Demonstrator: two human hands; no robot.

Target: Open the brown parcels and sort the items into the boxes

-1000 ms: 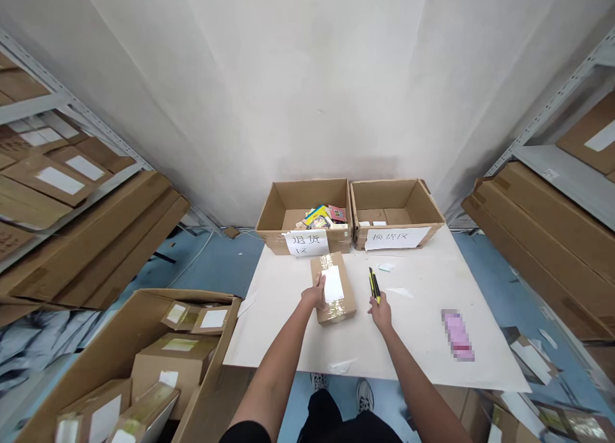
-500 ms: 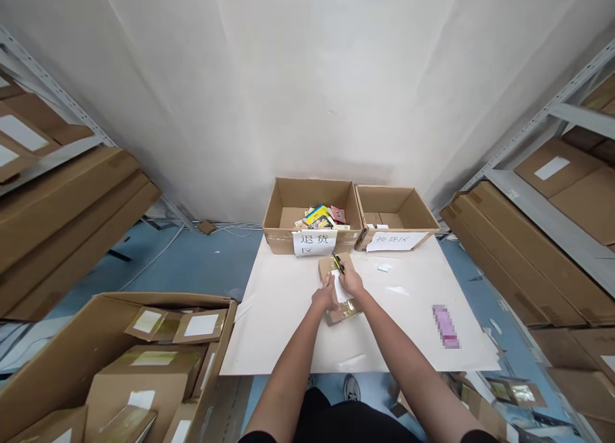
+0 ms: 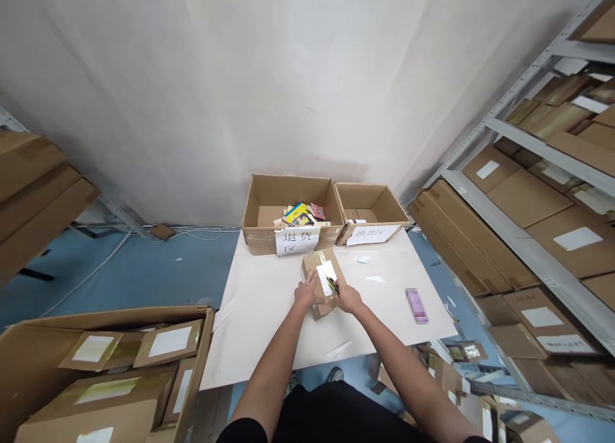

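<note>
A small taped cardboard box (image 3: 314,260) with a white label (image 3: 327,275) on top lies on the white table. My left hand (image 3: 305,290) grips its near left side, with the fingers over the top edge. In my right hand (image 3: 348,298) is a black and yellow utility knife (image 3: 333,285), its tip pointing at the label and close to it. Whether the blade touches the box cannot be made out. Part of the box's near end is hidden by my hands.
Behind stand two open cartons, the left carton (image 3: 262,239) with colourful booklets (image 3: 298,214), the right carton (image 3: 375,193) with small items. A pixelated pink object (image 3: 416,306) lies on the table (image 3: 269,328). A big carton (image 3: 206,328) of parcels is at left; shelves (image 3: 528,145) rise at right.
My view has turned to the right. On the box, the knife has moved from the far end toward me, across to the label's right side. My left hand stays on the box.
</note>
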